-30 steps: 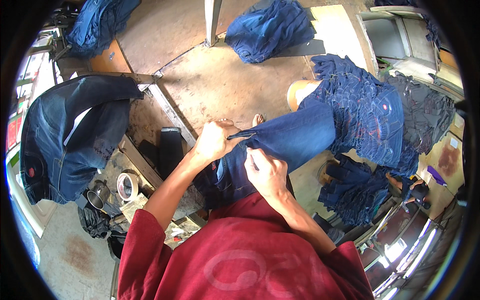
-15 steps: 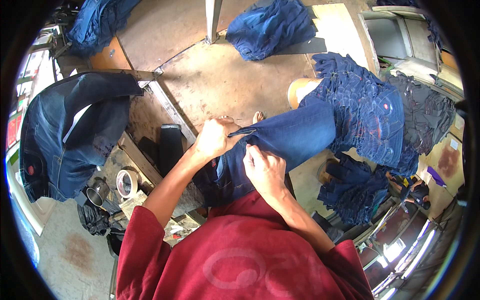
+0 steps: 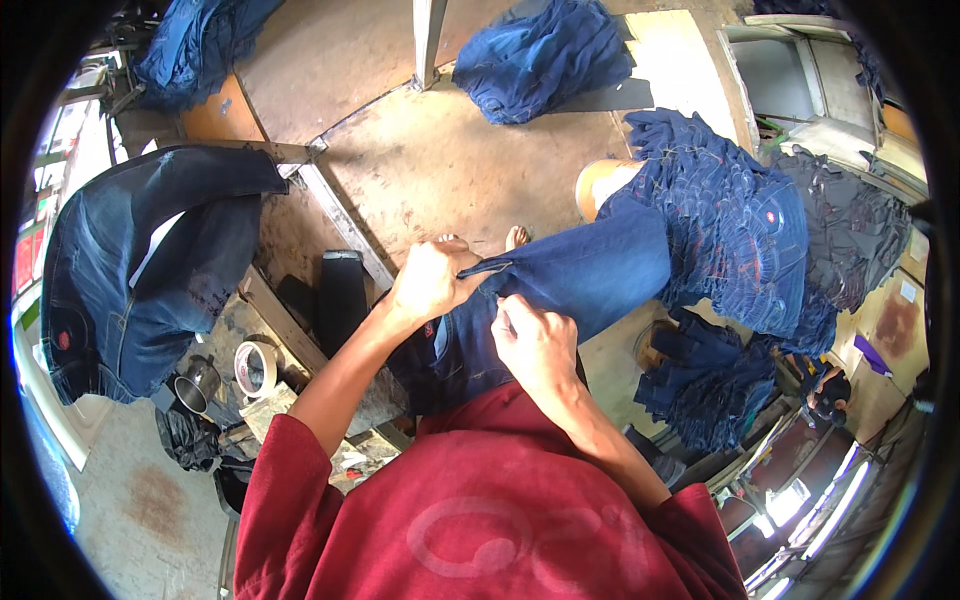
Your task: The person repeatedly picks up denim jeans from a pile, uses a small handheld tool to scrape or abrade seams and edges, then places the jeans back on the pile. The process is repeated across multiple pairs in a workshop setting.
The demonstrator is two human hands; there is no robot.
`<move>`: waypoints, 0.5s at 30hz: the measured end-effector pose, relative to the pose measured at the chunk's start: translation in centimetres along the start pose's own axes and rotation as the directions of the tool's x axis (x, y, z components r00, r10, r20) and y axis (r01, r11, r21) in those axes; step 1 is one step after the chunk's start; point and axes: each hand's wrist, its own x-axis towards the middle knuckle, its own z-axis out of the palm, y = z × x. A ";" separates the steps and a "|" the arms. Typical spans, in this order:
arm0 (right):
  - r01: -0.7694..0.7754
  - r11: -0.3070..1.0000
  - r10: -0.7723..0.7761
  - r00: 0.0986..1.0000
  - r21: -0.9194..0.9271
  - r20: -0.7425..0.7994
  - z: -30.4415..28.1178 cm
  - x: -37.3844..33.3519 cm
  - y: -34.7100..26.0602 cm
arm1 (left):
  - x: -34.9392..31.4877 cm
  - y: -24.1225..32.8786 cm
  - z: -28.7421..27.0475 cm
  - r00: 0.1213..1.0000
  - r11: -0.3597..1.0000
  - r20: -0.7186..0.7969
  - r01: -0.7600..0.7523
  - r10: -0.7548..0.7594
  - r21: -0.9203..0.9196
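Note:
A pair of blue denim jeans (image 3: 592, 268) stretches from my lap towards the right, its far part resting against a stack of jeans (image 3: 725, 225). My left hand (image 3: 432, 282) is closed on a folded edge of the jeans and holds it raised, so the cloth opens in a narrow gap. Just right of it, my right hand (image 3: 538, 345) is closed with its fingertips at the denim below that edge. Whatever lies between those fingertips is hidden.
Dark jeans (image 3: 150, 260) lie draped at the left, near a metal mug (image 3: 197, 385) and a roll of tape (image 3: 256, 368) on a cluttered wooden bench. Denim heaps (image 3: 540, 62) sit on the floor ahead. Another jeans pile (image 3: 708, 385) stands at the right. A person (image 3: 828, 388) is farther off.
My right hand has shifted slightly down and to the right along the denim. My left hand keeps its grip on the edge, almost unmoved.

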 end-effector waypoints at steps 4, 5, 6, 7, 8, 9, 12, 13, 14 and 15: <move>0.032 0.998 -0.026 0.994 0.055 -0.103 0.0 0.1 0.3 | 0.1 -0.1 0.2 0.999 1.000 -0.048 -0.016 0.016 -0.002; 0.041 0.999 -0.038 0.996 0.029 -0.080 0.0 0.2 0.3 | 0.1 -0.1 0.2 0.999 1.000 -0.035 0.009 -0.009 -0.011; 0.041 0.999 -0.041 0.998 -0.001 -0.042 -0.1 0.1 0.4 | 0.1 0.0 0.2 0.999 0.999 -0.018 0.038 -0.038 -0.019; 0.036 0.999 -0.036 0.999 -0.031 0.010 -0.2 0.0 0.4 | 0.0 0.0 0.3 0.999 0.999 -0.022 0.038 -0.038 -0.015; 0.035 0.997 -0.032 0.998 -0.063 0.057 -0.3 0.0 0.5 | 0.0 0.0 0.3 0.999 0.999 -0.030 0.034 -0.035 -0.007; 0.018 0.999 -0.016 0.998 -0.048 0.054 -0.5 -0.1 0.5 | 0.0 0.0 0.3 0.999 1.000 -0.037 0.031 -0.031 -0.001; -0.043 0.995 0.048 0.997 0.088 -0.057 -0.3 0.1 0.4 | 0.0 0.0 0.3 0.999 0.999 -0.054 -0.002 0.004 0.034; -0.017 0.997 0.022 0.998 0.070 -0.067 -0.2 0.3 0.4 | 0.1 0.1 0.3 0.997 1.000 -0.075 -0.018 0.020 0.021; -0.004 0.999 0.007 0.997 0.048 -0.078 -0.2 0.3 0.2 | 0.0 0.1 0.3 0.998 1.000 -0.061 0.005 -0.003 0.026; 0.008 1.000 -0.006 0.996 0.027 -0.087 -0.1 0.4 0.1 | 0.1 0.2 0.2 0.998 0.999 -0.050 0.026 -0.025 0.026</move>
